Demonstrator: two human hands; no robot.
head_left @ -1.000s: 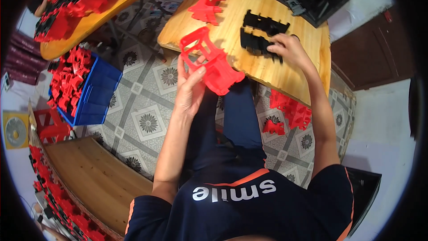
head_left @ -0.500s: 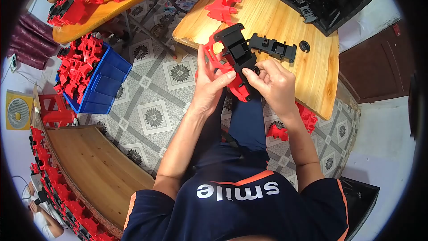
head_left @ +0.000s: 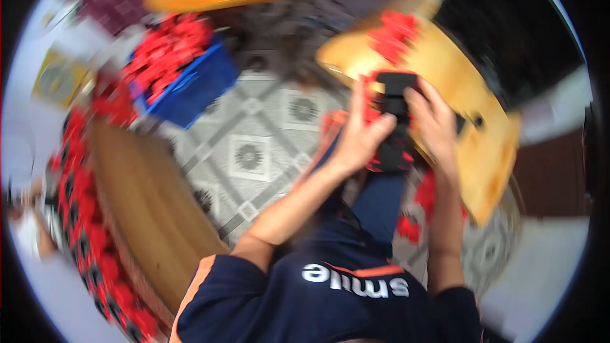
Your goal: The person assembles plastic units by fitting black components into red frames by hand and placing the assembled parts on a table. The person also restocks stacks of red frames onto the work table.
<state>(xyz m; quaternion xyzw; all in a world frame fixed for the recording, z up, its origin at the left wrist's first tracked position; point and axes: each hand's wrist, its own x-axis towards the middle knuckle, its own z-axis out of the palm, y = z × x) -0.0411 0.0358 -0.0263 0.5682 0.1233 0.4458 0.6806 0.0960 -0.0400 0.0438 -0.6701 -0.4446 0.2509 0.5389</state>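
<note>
Between my hands is a black molded plastic part fitted against a red plastic shell; motion smears their details. My left hand grips the pair from the left, thumb over the black face and fingers along the red side. On the right edge, my right hand closes round the black part near its upper end. Both parts are held above the near-left edge of the wooden table. Beside my right hand, a small black ring lies on the tabletop. A second black part there is mostly hidden behind that hand.
Red shells lie on the table's far end, near a large black bin. To the left stands a blue crate heaped with red parts. A bench has red and black pieces lined beside it. More red pieces lie on the floor.
The whole view has swung, shifting the surroundings rightward and blurring them. The held assembly now stands straighter, and my right hand has moved from its lower part to its upper right edge.
</note>
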